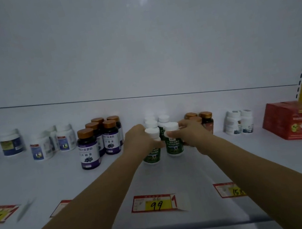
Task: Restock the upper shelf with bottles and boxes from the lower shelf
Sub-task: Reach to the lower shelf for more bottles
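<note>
Both my arms reach out over a white shelf (61,181). My left hand (137,138) grips a green-labelled bottle with a white cap (153,155) from its left side. My right hand (191,131) grips a second green-labelled white-capped bottle (173,142) from its right side. The two bottles stand side by side on the shelf, nearly touching. Behind them stand more white-capped bottles (157,120) of the same kind, partly hidden by the front pair.
Purple-labelled bottles with bronze caps (98,141) stand left of my hands, white jars (51,144) further left. Bronze-capped bottles (206,120), white bottles (237,122) and a red box (285,121) stand to the right. Price tags (155,203) lie along the shelf's front edge.
</note>
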